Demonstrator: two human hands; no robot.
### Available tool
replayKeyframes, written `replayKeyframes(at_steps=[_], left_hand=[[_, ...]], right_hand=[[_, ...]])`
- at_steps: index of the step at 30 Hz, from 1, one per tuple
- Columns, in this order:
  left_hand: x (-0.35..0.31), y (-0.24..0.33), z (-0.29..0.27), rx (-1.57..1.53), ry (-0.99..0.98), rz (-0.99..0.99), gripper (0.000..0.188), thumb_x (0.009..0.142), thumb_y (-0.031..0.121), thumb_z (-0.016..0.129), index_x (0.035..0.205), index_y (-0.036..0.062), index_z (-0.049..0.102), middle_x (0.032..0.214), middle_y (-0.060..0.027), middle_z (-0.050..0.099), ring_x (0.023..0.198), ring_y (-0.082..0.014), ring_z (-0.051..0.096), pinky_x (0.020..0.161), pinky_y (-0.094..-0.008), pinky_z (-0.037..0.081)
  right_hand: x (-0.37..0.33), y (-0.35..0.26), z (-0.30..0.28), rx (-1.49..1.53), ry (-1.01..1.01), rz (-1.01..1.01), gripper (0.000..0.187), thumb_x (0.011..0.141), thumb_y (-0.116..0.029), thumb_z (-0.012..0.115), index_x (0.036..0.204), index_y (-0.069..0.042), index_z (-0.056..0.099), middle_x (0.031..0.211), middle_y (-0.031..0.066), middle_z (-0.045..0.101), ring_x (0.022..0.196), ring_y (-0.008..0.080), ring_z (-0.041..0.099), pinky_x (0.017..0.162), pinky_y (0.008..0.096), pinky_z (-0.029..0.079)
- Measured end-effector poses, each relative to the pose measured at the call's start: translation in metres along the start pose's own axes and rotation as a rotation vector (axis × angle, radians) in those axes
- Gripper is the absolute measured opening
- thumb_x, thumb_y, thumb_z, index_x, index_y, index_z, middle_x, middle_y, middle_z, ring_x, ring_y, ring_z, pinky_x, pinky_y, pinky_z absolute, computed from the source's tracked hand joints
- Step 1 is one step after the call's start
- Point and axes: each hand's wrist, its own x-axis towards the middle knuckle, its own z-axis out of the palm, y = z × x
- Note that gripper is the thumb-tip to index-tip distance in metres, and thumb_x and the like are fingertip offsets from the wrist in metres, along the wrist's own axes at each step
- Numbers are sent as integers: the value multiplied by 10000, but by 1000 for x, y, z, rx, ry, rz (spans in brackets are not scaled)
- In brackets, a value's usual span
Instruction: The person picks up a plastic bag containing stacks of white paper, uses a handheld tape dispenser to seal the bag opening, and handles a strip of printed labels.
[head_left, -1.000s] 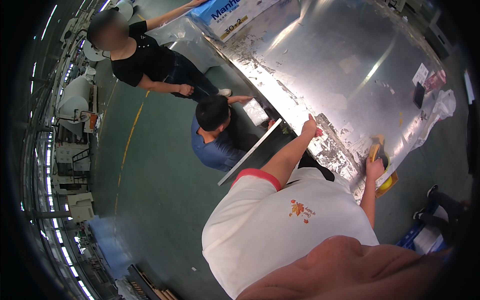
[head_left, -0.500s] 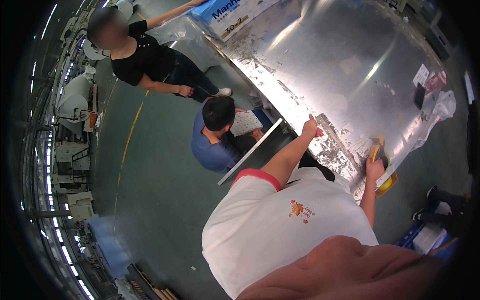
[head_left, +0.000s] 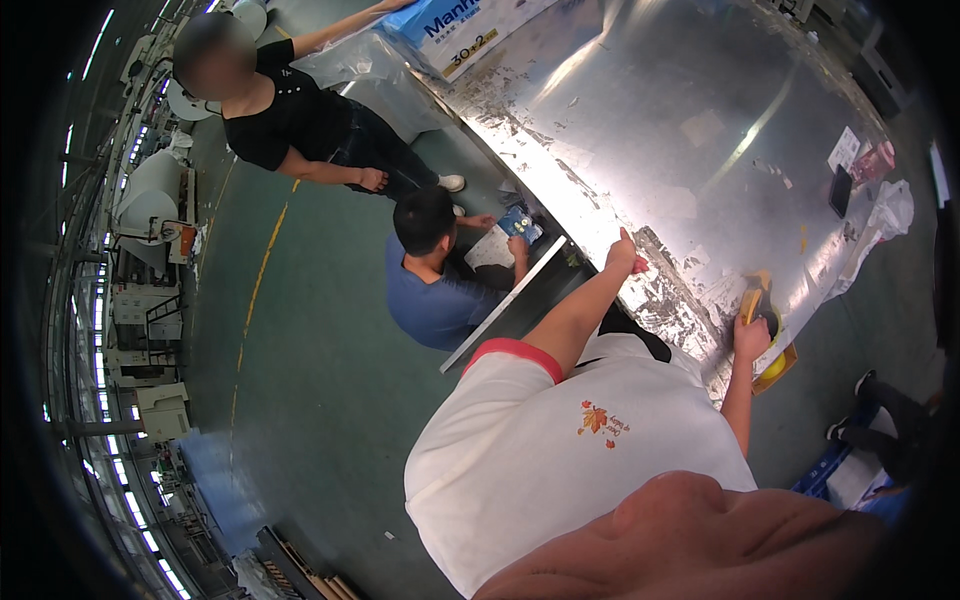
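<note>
At the near edge of the metal-topped table point(head_left: 690, 140), my left hand point(head_left: 622, 255) rests on the worn surface, fingers and thumb apart, nothing visible in it; part of the hand is hard to make out. My right hand point(head_left: 752, 338) is closed around a yellow tape dispenser point(head_left: 750, 303) at the table's near right corner. Dark parts of the dispenser show beside my fingers. Below that hand, a yellow roll point(head_left: 772, 367) sits in a small brown box point(head_left: 787, 372) beside the table.
A phone point(head_left: 839, 191), a paper sheet point(head_left: 843, 150) and a clear plastic bag point(head_left: 888, 212) lie along the right side. A blue-and-white package point(head_left: 460, 35) lies at the far left. One person point(head_left: 440, 290) crouches by a panel point(head_left: 505, 305); another point(head_left: 300, 120) stands behind.
The crouching person has shifted and straightened slightly, now with both hands around a blue-and-white item. My own hands and the tape dispenser have hardly moved.
</note>
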Motion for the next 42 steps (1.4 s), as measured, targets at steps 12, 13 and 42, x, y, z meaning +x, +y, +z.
replayKeyframes(at_steps=[12, 13, 42], left_hand=[[-3, 1, 1, -3, 10, 10, 924, 851, 656, 52, 720, -91, 580, 646, -169, 636, 439, -231, 594, 361, -277, 456], [-6, 3, 1, -5, 5, 4, 922, 851, 656, 54, 722, -90, 579, 648, -169, 637, 441, -232, 596, 360, -277, 455], [2, 0, 3, 25, -41, 5, 897, 866, 631, 64, 774, -106, 567, 635, -181, 632, 437, -231, 596, 357, -277, 454]], right_hand=[[0, 2, 1, 7, 7, -5, 418, 681, -397, 661, 717, 14, 594, 753, 190, 595, 676, 363, 595, 613, 438, 480], [-1, 2, 0, 8, 12, -7, 418, 682, -397, 659, 715, 14, 594, 752, 189, 595, 677, 363, 595, 613, 439, 480], [-4, 3, -1, 17, -13, 30, 423, 677, -405, 661, 711, 11, 587, 749, 179, 597, 683, 356, 596, 629, 434, 480]])
